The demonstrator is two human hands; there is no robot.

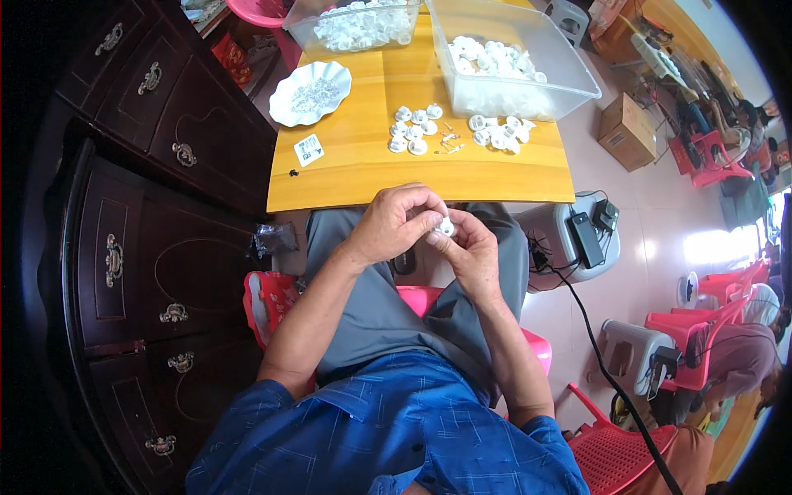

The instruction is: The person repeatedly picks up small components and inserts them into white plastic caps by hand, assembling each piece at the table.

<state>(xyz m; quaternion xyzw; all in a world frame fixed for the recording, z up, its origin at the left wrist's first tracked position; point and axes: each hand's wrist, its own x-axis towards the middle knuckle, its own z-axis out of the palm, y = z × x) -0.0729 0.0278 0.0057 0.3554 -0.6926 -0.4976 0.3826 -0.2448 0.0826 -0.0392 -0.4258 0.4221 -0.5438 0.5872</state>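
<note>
Near the centre of the frame, over the person's lap, a small white piece sits between the fingertips of both hands. The right hand pinches it between thumb and bent fingers; the left hand is curled, its thumb and fingertips at the piece's upper left side, though I cannot tell whether they grip it. Just above, the yellow bench fills the upper middle of the frame. On it lie a cluster of round white parts, some thin pins just beside it, and a second group of white parts farther right. Toward the left lies a white label, with a scalloped white dish of tiny clear bits above it. Along the top edge, a left tub and a right tub, both see-through, hold more white parts. Dark wooden cabinets line the left side.
</note>
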